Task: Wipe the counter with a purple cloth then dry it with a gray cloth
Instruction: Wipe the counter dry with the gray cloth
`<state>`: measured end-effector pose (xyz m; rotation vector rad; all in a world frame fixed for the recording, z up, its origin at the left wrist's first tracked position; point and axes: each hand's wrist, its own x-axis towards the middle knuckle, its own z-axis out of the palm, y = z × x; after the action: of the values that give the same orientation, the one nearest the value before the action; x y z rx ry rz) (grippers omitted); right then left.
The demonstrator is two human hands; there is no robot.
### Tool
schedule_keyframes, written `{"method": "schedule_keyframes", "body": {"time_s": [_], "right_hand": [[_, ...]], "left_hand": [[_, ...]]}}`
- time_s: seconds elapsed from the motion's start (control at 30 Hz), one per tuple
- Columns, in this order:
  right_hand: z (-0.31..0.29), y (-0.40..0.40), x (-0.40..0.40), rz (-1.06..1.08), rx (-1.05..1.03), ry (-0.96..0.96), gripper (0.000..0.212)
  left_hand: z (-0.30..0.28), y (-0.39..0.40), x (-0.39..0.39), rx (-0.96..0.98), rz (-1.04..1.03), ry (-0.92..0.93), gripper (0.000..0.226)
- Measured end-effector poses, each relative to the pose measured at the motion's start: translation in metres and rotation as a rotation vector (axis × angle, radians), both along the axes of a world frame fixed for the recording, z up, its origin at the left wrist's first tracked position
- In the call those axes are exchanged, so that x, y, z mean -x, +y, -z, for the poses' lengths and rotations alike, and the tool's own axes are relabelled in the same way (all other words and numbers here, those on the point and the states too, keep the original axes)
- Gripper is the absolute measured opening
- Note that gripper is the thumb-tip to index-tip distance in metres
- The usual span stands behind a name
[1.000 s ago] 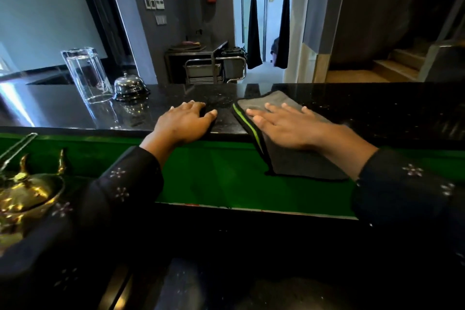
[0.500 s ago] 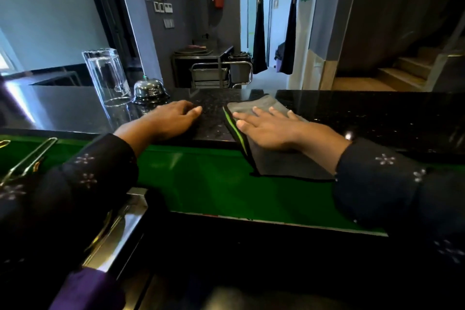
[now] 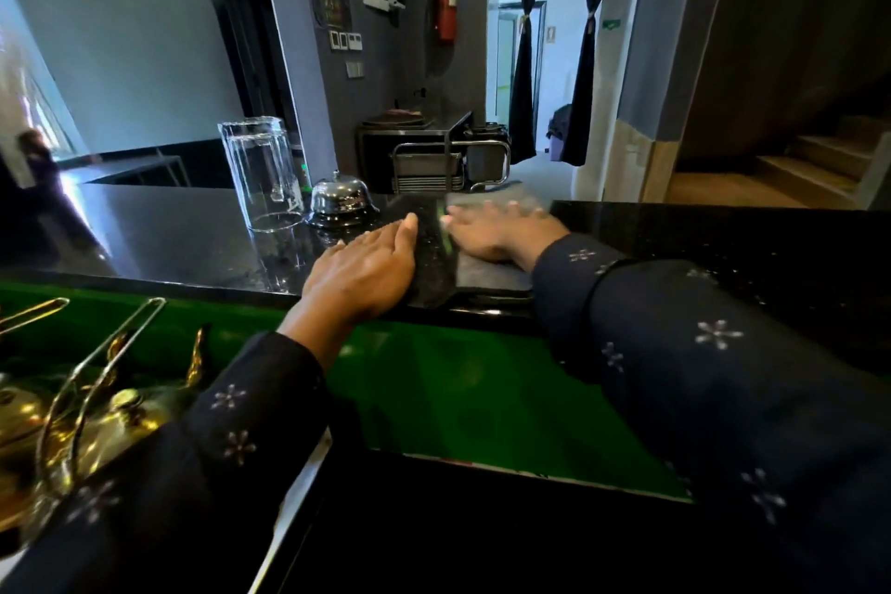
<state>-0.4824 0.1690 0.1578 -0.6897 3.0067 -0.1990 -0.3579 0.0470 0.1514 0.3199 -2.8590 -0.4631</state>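
Looks like the drying stage: right hand (image 3: 496,232) pressed flat on the gray cloth (image 3: 487,273), left hand (image 3: 361,270) flat on the counter (image 3: 183,232) (no purple cloth visible).

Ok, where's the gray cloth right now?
On the black counter, center of the head view, flat under the right hand; the gray cloth lies right of the left hand.

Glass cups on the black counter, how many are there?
1. The clear glass cup stands upside down at the counter's left side, right beside the silver bell. No other cups show, though the sleeves hide some counter.
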Motion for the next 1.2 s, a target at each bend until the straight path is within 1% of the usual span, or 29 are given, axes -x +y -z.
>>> {"method": "schedule_keyframes", "body": {"time_s": [0.07, 0.13, 0.23, 0.3, 0.4, 0.5, 0.6, 0.67, 0.73, 0.8, 0.9, 1.0, 1.13, 1.2], "right_hand": [[0.0, -0.023, -0.024, -0.107, 0.02, -0.022, 0.059], [0.002, -0.03, -0.037, -0.164, 0.013, -0.043, 0.058], [0.002, -0.009, -0.044, -0.181, 0.016, -0.032, 0.058], [0.005, 0.023, -0.036, -0.163, 0.009, -0.03, 0.058], [0.008, 0.1, -0.016, -0.032, 0.005, -0.007, 0.062], [0.007, 0.184, -0.002, 0.192, -0.012, -0.026, 0.063], [0.003, 0.23, -0.005, 0.347, -0.034, -0.048, 0.064], [0.002, 0.229, -0.013, 0.387, -0.033, -0.048, 0.064], [0.002, 0.212, -0.023, 0.381, -0.019, -0.034, 0.065], [0.002, 0.187, -0.039, 0.304, -0.014, -0.021, 0.066], [0.001, 0.143, -0.069, 0.126, 0.0, -0.015, 0.066], [0.005, 0.117, -0.093, 0.001, 0.009, -0.006, 0.064], [0.008, 0.125, -0.103, -0.039, 0.026, -0.045, 0.063], [0.009, 0.135, -0.103, -0.046, 0.032, -0.042, 0.063]], "left_hand": [[-0.001, 0.001, -0.002, -0.016, -0.01, -0.003, 0.06], [-0.002, 0.0, -0.004, -0.036, -0.019, -0.012, 0.062], [-0.004, 0.0, -0.008, -0.051, -0.012, -0.04, 0.066], [-0.004, 0.0, -0.01, -0.039, -0.006, -0.051, 0.064], [-0.003, -0.002, -0.008, 0.008, 0.0, -0.077, 0.064], [0.0, -0.004, -0.004, 0.047, 0.01, -0.093, 0.067], [0.002, -0.005, 0.001, 0.079, 0.004, -0.083, 0.068], [0.004, -0.006, 0.003, 0.098, -0.005, -0.086, 0.07], [0.005, -0.007, 0.006, 0.117, -0.017, -0.084, 0.071], [0.005, -0.006, 0.006, 0.117, -0.024, -0.083, 0.07], [0.001, -0.001, 0.0, 0.099, -0.023, -0.091, 0.067], [-0.002, 0.006, -0.008, 0.096, -0.029, -0.074, 0.061], [-0.003, 0.016, -0.018, 0.073, -0.021, 0.013, 0.059], [-0.003, 0.03, -0.02, 0.063, 0.011, 0.039, 0.062]]}}
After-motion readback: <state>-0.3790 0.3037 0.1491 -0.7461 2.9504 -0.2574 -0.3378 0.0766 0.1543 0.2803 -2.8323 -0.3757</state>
